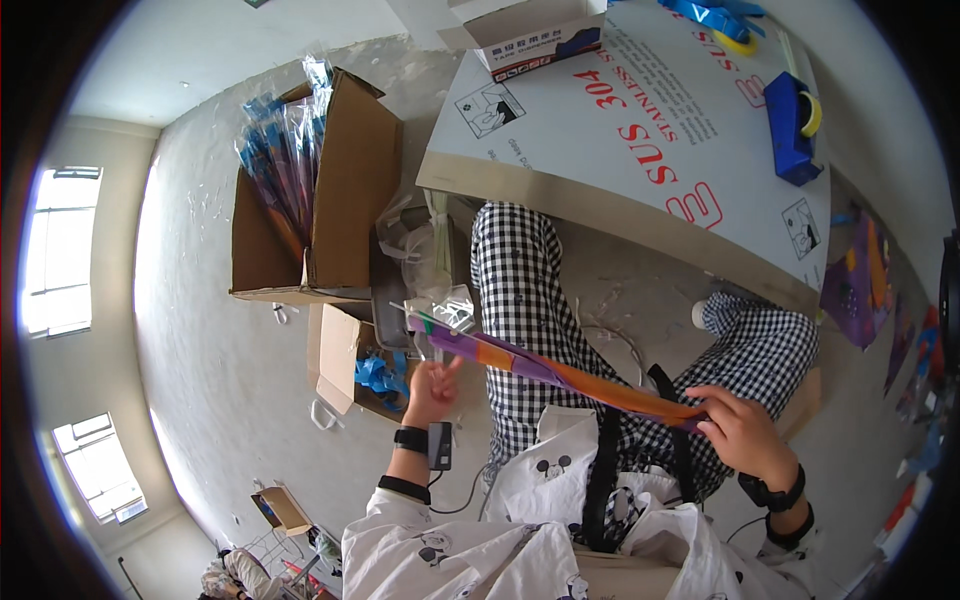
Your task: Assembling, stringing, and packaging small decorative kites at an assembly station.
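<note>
- Far left: a tall carton (pixel 358 170), holding long sleeved bundles (pixel 285 150).
- Left of centre: the left hand (pixel 432 390), fingers partly curled beside the bundle's green-tipped end; whether they grip it cannot be told.
- Centre: the folded purple-and-orange bundle (pixel 560 375), slanting across above the lap, nearer the person than the surface (pixel 560 165). Step in hand, as judged: handling the folded length.
- Right: the right hand (pixel 745 430), fingers pinching the bundle's other end. Next move, as judged: calls for keeping the folds together.
</note>
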Demonstrator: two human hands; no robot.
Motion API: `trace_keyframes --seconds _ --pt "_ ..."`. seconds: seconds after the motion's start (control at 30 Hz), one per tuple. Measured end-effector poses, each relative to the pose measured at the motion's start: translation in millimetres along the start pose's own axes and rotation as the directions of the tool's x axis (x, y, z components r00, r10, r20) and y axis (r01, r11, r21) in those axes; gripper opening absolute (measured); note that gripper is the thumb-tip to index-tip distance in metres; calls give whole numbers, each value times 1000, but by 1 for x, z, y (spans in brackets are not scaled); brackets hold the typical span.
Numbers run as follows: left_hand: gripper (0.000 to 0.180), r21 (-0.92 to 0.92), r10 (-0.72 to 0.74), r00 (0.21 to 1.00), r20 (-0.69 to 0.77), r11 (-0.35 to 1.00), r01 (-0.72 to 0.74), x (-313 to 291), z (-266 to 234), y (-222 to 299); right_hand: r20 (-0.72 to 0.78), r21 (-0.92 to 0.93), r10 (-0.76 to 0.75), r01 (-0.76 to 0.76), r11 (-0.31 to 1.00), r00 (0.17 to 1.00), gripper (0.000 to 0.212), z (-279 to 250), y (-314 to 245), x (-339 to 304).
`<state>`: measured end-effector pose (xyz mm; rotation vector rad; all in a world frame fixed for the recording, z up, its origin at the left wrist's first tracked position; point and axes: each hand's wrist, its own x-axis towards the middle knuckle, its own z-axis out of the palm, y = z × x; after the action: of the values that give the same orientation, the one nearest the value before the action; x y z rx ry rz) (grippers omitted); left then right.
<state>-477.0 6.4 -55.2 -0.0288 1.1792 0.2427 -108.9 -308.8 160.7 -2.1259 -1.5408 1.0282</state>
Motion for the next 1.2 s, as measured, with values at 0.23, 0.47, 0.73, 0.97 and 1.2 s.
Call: trace_keyframes --seconds 0.23,0.47,0.73,0.97,1.2 --pt "16 9 110 895 431 992 -127 -110 189 -64 27 341 -39 27 940 999 31 -20 -6 10" --pt "17 163 -26 902 432 985 -50 -86 241 -162 155 823 81 -174 541 985 51 -54 -6 6" --pt "21 206 -40 889 456 977 -62 -77 237 -207 56 692 245 -215 689 968 46 -24 12 12" --pt "42 253 449 751 484 750 -611 -78 224 -128 343 431 331 -460 776 879 34 -40 36 -41" --pt "58 303 508 640 576 595 -745 -94 197 -79 631 429 254 -603 673 733 34 -45 69 -76"
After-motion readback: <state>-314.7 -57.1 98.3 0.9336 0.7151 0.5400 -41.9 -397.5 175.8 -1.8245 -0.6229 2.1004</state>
